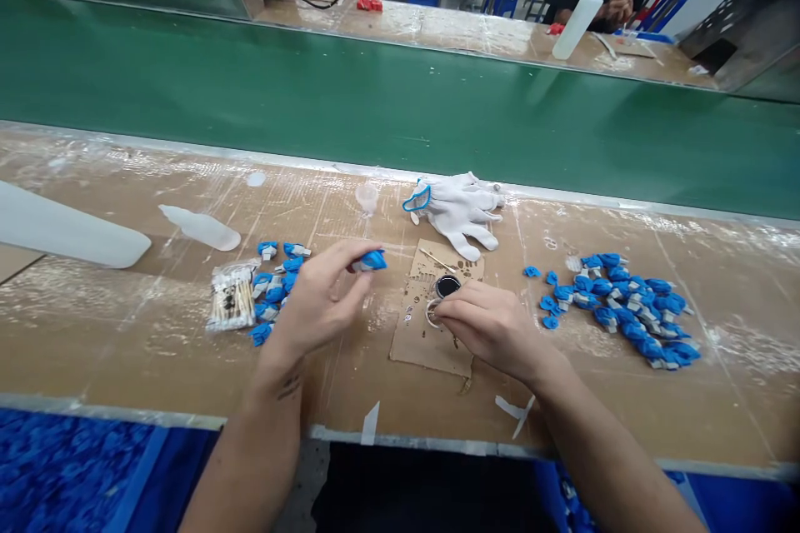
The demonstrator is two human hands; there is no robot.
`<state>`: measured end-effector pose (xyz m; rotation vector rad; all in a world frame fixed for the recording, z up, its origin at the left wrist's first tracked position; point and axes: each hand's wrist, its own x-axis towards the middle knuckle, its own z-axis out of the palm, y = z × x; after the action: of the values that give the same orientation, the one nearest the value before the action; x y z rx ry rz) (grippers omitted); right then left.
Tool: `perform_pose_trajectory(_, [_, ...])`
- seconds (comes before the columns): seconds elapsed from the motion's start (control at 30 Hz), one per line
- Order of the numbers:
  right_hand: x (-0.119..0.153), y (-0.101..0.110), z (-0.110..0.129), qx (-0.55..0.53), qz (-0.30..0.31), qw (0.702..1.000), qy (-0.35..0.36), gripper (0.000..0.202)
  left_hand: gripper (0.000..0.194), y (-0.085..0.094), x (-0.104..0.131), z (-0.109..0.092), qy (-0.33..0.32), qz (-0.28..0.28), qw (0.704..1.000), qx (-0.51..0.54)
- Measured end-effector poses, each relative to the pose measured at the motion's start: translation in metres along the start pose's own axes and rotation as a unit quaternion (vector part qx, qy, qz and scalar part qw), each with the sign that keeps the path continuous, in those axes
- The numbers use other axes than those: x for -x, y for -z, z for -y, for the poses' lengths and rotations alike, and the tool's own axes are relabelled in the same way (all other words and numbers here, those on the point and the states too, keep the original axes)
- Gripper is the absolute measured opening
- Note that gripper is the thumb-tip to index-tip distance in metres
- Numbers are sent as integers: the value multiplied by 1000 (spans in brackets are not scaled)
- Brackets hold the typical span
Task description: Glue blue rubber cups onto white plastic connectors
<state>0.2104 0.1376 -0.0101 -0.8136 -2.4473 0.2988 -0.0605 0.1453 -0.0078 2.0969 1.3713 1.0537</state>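
My left hand (328,291) pinches a small blue-and-grey part (373,260) between thumb and fingers, raised above the table. My right hand (493,321) has its fingertips pressed together over a white ring-like lid (432,315); whatever they grip is hidden. Just beyond those fingertips is a small round pot of dark liquid (447,286), on a stained piece of cardboard (431,354). A cotton swab (437,259) lies on the cardboard's far end. Left of my left hand are several similar blue parts (273,295) and a bag of cotton swabs (231,297).
A white glove (466,212) lies beyond the cardboard. On the right is a pile of blue parts (643,308). A green conveyor belt (350,100) crosses behind; past it stand a squeeze bottle (578,25) and two people. Blue bins (75,466) sit below the front edge.
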Motion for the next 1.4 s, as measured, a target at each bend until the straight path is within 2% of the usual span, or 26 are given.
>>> perform_pose_trajectory(0.1, [1, 5, -1, -58, -20, 998, -33, 12, 24, -17, -1, -14, -45, 4, 997, 59])
perform_pose_trajectory(0.17, [5, 13, -2, -115, -60, 989, -75, 10, 25, -25, 1, -19, -53, 8, 995, 81])
perform_pose_trajectory(0.23, [9, 23, -2, -172, -144, 967, -116, 13, 25, -31, 3, -22, -58, 6, 993, 99])
perform_pose_trajectory(0.33, [11, 31, 2, -216, -293, 920, -147, 17, 26, -37, 5, -27, -69, 3, 991, 117])
perform_pose_trajectory(0.4, [9, 31, 7, -221, -334, 904, -146, 17, 24, -41, 6, -31, -77, 10, 989, 123])
perform_pose_trajectory(0.6, [6, 22, 13, -256, -297, 913, -115, 22, 18, -47, 5, -38, -80, 13, 989, 127])
perform_pose_trajectory(1.0, [2, 16, 16, -243, -250, 930, -119, 21, 21, -48, 6, -39, -78, 19, 988, 131])
perform_pose_trajectory(1.1, [3, 18, 15, -247, -255, 928, -111, 22, 21, -49, 7, -38, -80, 17, 987, 137])
perform_pose_trajectory(1.23, [12, 31, 7, -246, -290, 919, -102, 25, 23, -46, 7, -37, -65, 6, 987, 149])
perform_pose_trajectory(1.3, [15, 37, 2, -238, -256, 933, -85, 26, 23, -43, 6, -36, -54, 0, 986, 158])
perform_pose_trajectory(1.4, [13, 34, -1, -190, -93, 976, -56, 20, 22, -41, 7, -32, -37, -13, 986, 165])
